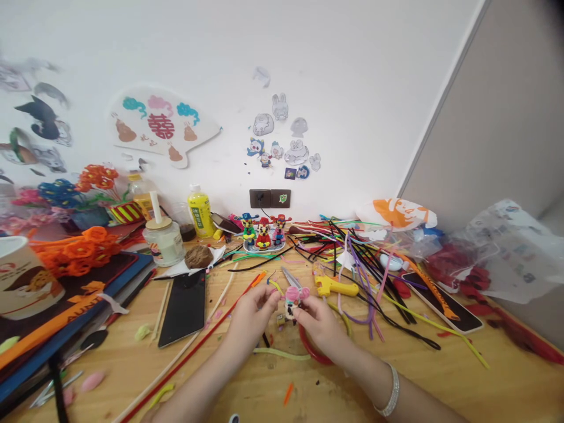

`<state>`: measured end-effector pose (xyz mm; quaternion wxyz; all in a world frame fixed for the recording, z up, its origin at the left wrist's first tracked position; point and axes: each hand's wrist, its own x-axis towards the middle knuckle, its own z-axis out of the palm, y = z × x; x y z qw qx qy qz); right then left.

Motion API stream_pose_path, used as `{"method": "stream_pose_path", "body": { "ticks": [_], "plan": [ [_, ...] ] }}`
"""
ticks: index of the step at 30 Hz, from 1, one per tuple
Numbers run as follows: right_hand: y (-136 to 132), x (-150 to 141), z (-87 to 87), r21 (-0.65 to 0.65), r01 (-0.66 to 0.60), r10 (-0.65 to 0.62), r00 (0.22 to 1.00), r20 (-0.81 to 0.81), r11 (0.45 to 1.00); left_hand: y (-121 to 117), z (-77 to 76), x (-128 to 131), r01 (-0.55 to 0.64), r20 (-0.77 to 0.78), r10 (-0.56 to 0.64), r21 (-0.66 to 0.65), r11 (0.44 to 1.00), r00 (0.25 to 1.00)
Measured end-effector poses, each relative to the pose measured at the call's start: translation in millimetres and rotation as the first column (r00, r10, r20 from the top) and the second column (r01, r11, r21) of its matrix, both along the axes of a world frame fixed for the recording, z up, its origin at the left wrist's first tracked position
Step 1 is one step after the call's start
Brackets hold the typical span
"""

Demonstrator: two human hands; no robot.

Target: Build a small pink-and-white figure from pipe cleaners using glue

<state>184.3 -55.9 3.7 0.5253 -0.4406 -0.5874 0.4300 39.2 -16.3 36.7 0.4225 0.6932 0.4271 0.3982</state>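
Note:
Both my hands meet over the middle of the wooden table [440, 370]. My left hand [255, 308] and my right hand [318, 320] are closed on a small pink pipe-cleaner figure [292, 298] held between their fingertips. Scissors [291, 277] lie just behind the figure, and a yellow glue gun [337, 287] lies to its right. A red ring [311, 348] rests under my right wrist, which wears a silver bracelet [391, 392].
A heap of coloured pipe cleaners [365, 258] spreads at the right. A black phone [184, 305] lies left of my hands, another [440, 296] at the right. Three small figurines [263, 232], a yellow bottle [200, 211], a jar [164, 239], orange flowers [79, 247] and a cup [22, 276] stand behind and left.

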Motion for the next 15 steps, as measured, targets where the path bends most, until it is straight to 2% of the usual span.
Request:
{"method": "stream_pose_path", "body": {
  "ticks": [5, 8, 15],
  "plan": [
    [0.1, -0.3, 0.1, -0.004, 0.033, -0.033, 0.999, 0.000, 0.999, 1.0, 1.1, -0.1, 0.055, 0.011, -0.055, -0.029, 0.998, 0.998],
    [0.0, -0.3, 1.6, -0.005, 0.055, -0.055, 0.998, 0.019, 0.998, 0.1, -0.1, 0.1, 0.042, -0.020, -0.042, -0.014, 0.999, 0.999],
    [-2.0, -3.2, 8.0, -0.013, 0.048, -0.048, 0.999, 0.017, 0.999, -0.7, -1.7, -0.3, -0.019, -0.183, 0.043, 0.129, 0.991, 0.982]
  ]
}}
